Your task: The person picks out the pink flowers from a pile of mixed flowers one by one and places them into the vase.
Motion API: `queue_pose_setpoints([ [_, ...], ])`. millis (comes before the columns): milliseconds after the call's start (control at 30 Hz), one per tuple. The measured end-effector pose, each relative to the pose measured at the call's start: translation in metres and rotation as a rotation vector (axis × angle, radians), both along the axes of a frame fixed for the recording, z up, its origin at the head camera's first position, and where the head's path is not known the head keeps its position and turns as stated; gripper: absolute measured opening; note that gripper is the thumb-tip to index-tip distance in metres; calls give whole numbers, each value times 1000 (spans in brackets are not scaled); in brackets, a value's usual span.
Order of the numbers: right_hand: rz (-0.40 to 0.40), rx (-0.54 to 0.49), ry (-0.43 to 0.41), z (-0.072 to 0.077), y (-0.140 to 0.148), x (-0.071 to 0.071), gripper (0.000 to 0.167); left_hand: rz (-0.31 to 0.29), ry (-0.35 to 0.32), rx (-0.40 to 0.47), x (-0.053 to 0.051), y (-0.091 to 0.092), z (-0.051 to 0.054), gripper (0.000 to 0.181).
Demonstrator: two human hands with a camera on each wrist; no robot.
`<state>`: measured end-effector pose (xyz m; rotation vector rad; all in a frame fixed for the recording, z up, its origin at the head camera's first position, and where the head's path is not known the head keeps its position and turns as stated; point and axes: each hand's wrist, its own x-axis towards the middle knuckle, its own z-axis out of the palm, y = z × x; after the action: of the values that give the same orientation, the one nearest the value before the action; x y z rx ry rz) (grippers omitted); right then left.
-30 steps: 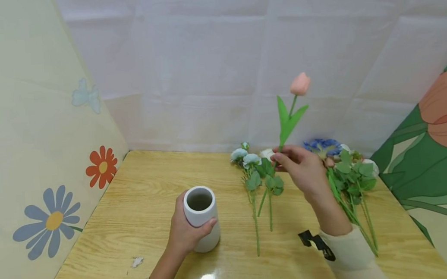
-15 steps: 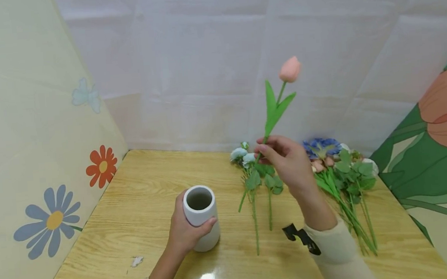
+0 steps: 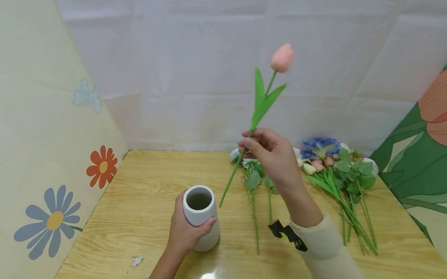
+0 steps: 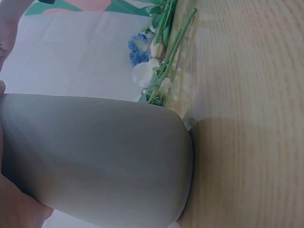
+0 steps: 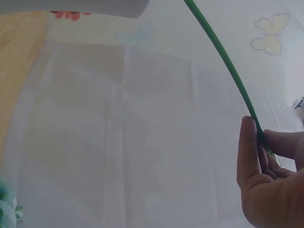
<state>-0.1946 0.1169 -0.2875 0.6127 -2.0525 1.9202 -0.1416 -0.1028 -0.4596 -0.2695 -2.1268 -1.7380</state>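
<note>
A pink tulip (image 3: 282, 58) with green leaves is pinched by its stem between the thumb and fingers of my right hand (image 3: 273, 155). It leans up to the right, and the stem's lower end hangs just right of the vase rim, apart from it. My left hand (image 3: 187, 228) grips a white vase (image 3: 209, 240) that stands upright on the table. In the left wrist view the vase (image 4: 95, 152) fills much of the frame. The right wrist view shows the green stem (image 5: 223, 54) running up from the fingertips of my right hand (image 5: 270, 175) toward the vase (image 5: 114, 5).
Pale blue flowers (image 3: 252, 178) lie behind my right hand, partly covered. To the right is a pile with a blue flower (image 3: 320, 148), several tulips and green stems (image 3: 354, 221). A white scrap (image 3: 137, 261) lies left on the wooden table (image 3: 145, 184).
My right hand has carried the tulip left and slightly up, bringing its stem end close to the vase. My left hand and the vase have stayed in place.
</note>
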Motion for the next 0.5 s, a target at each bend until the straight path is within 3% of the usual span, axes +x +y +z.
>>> queue_pose_setpoints([
  [500,0,-72,27,4,-24,0,18,-10,-9,9,0,0,0,91],
])
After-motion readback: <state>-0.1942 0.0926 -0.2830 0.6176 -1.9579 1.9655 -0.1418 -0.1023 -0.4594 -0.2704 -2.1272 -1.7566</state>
